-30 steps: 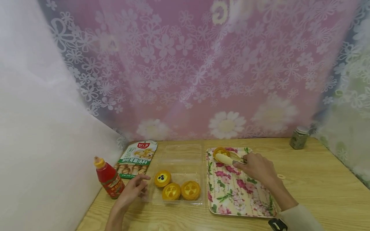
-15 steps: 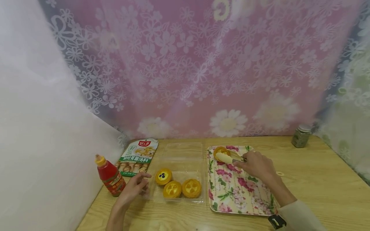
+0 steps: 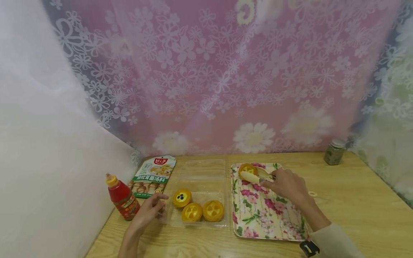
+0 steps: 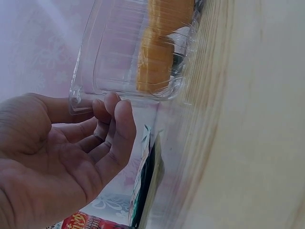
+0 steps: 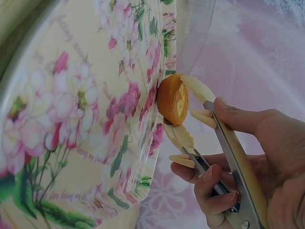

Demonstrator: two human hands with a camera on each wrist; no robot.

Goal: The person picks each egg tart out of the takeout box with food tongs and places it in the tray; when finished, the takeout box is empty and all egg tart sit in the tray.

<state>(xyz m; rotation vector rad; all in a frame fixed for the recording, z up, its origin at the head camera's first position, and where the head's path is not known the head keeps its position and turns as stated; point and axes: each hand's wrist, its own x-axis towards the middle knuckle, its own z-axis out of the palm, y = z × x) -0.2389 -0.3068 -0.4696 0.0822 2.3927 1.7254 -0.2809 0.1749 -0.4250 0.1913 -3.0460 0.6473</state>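
Observation:
My right hand (image 3: pixel 287 184) grips a pair of tongs (image 5: pixel 236 162) with cream-coloured tips. The tips stand on two sides of an egg tart (image 5: pixel 174 100) at the far left corner of a floral tray (image 3: pixel 258 211); the tart sits on the tray. My left hand (image 3: pixel 150 211) is at the left edge of a clear plastic container (image 3: pixel 222 193), its index finger pointing toward it and the other fingers loosely curled. In the left wrist view its fingertips (image 4: pixel 124 109) lie right at the container's rim. Inside the container are three tarts (image 3: pixel 213 210), one topped with dark berries.
A red sauce bottle (image 3: pixel 122 199) with a yellow cap stands left of my left hand. Behind it lies a seasoning packet (image 3: pixel 154 176). A small jar (image 3: pixel 334 153) stands at the back right. A pale ring (image 3: pixel 312 194) lies on the table right of the tray.
The tongs' arms look slightly further apart around the tart on the tray. My left hand, the container and its tarts have stayed in place; the head view shifted slightly.

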